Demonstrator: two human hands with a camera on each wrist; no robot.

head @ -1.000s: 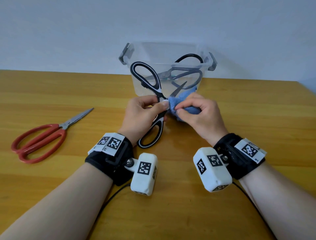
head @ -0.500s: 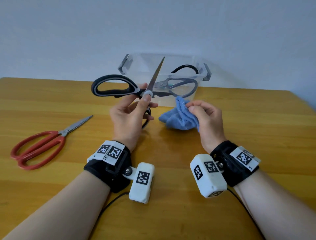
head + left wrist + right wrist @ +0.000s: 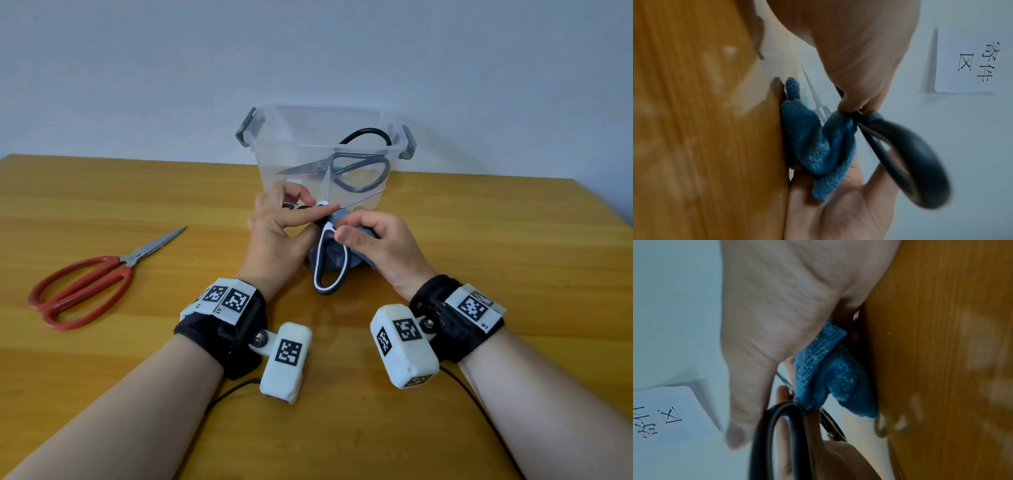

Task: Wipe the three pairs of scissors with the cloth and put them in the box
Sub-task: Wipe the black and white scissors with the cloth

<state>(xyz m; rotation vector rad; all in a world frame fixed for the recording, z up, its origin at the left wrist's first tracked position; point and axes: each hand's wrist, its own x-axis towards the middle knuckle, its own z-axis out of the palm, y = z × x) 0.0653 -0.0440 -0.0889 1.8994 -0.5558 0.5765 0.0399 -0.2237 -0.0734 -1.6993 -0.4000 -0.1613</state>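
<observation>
The black-and-white-handled scissors (image 3: pixel 330 260), raised clear of the cloth half a second ago, have been brought back against the blue knitted cloth (image 3: pixel 339 255) at the table's centre. They are pinched by the left hand (image 3: pixel 281 229) near the pivot; the cloth is pinched by the right hand (image 3: pixel 376 243). Wiping has evidently resumed. The transparent plastic box (image 3: pixel 325 154) at twelve o'clock holds one pair; red-handled scissors (image 3: pixel 85 284) at nine o'clock await wiping.

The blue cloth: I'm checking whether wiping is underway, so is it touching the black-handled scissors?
Touching. In the left wrist view the blue cloth bunches against the black-handled scissors near the pivot.

Glossy wooden table (image 3: pixel 479 274), clear plastic box (image 3: pixel 291 137) – knitted blue cloth (image 3: pixel 818 142), matt – shiny metal blades (image 3: pixel 363 199)
</observation>
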